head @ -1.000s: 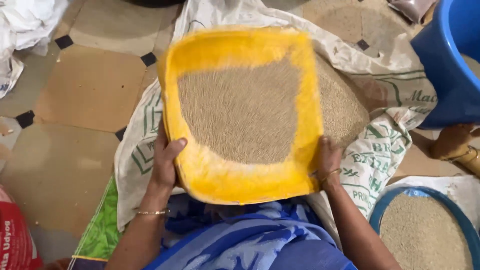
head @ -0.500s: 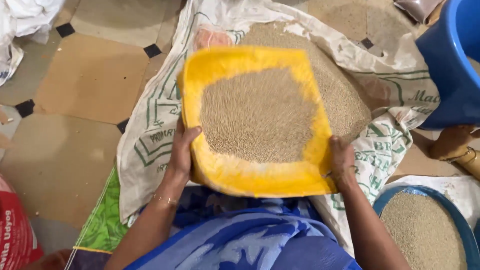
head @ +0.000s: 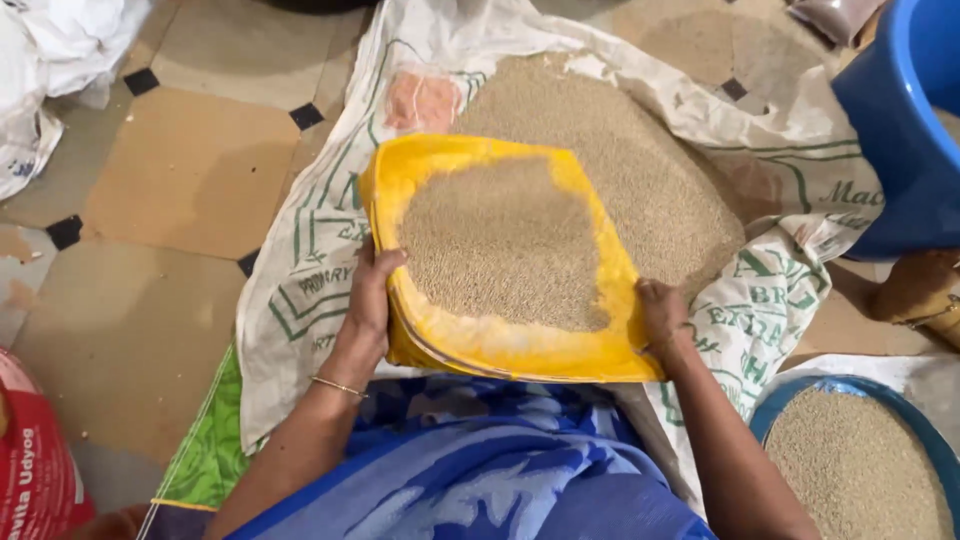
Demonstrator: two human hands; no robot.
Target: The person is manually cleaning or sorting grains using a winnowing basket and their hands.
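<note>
Yellow winnowing tray (head: 500, 350) of grain gripped by left hand (head: 372, 300) and right hand (head: 662, 315).

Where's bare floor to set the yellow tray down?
Bare tan floor tiles lie left of the white printed sack, below the white cloth. Right is crowded: the grain heap, blue plastic tub and blue-rimmed grain dish.
</note>
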